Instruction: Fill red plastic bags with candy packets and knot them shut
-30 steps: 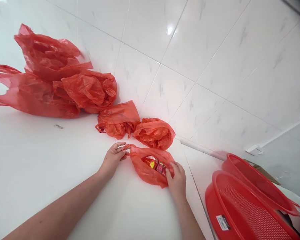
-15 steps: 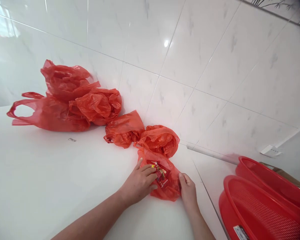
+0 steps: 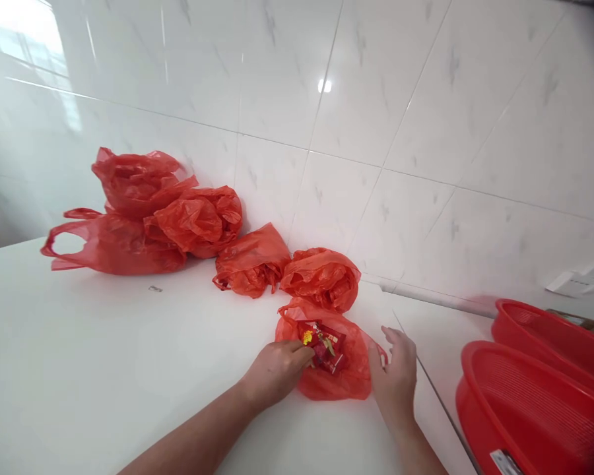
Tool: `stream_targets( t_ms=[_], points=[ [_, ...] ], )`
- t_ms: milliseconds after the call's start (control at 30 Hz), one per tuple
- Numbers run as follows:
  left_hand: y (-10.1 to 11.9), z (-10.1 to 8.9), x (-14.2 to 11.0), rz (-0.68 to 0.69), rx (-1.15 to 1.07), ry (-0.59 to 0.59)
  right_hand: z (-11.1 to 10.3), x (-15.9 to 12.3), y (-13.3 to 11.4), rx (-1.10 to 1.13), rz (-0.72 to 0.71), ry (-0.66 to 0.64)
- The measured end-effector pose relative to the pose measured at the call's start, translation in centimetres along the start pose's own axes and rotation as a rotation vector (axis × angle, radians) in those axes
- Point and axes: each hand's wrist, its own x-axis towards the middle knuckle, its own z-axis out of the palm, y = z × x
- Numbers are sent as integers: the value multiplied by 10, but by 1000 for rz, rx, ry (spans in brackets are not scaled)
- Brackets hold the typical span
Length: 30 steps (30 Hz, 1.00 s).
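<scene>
In front of me on the white table lies a red plastic bag (image 3: 346, 386), with its mouth spread wide. Small red packets (image 3: 334, 343), one with a yellow patch, show inside it. My left hand (image 3: 280, 369) is closed at the left side of the opening, its fingertips pinched on the bag's edge beside the packets; the exact grip is partly hidden. My right hand (image 3: 396, 373) is at the bag's right side. Its fingers are apart, and the thumb is close to a loop of the bag.
Several crumpled red bags (image 3: 198, 221) line the tiled wall, the nearest bag (image 3: 321, 277) right behind the spread one. Red plastic baskets (image 3: 480, 389) stand at the right, past a seam in the surface. A small scrap (image 3: 155, 288) lies on the table (image 3: 129, 356).
My left hand has gone from spread fingers over the packets to a closed pinch. My right hand has let go of the bag's right edge and opened. The view has shifted slightly.
</scene>
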Motion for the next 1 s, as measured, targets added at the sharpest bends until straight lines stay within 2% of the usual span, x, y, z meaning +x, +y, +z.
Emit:
stream_targets(
  t_ms=[33, 100, 167, 233, 300, 433, 633, 800, 1000],
  points=[
    [0, 1, 1, 6, -20, 25, 1, -4, -7, -13, -136, -1],
    [0, 3, 4, 20, -52, 96, 6, -14, -19, 20, -326, -89],
    [0, 6, 8, 41, -70, 175, 14, -24, -27, 67, -415, -222],
    [-2, 8, 16, 65, -88, 209, 23, -32, -28, 71, -425, -307],
    [-6, 10, 25, 30, -139, 177, 30, -34, -22, 49, -399, -345],
    [-17, 13, 40, -157, -247, 101, 33, -31, -1, 22, -235, -397],
    [-25, 17, 39, -354, -520, -44, 32, -32, 18, 55, 67, -517],
    [-31, 19, 36, -433, -640, -132, 31, -35, 19, 110, 116, -527],
    [-37, 26, 35, -488, -645, -124, 30, -34, 10, 149, 226, -474]
  ],
)
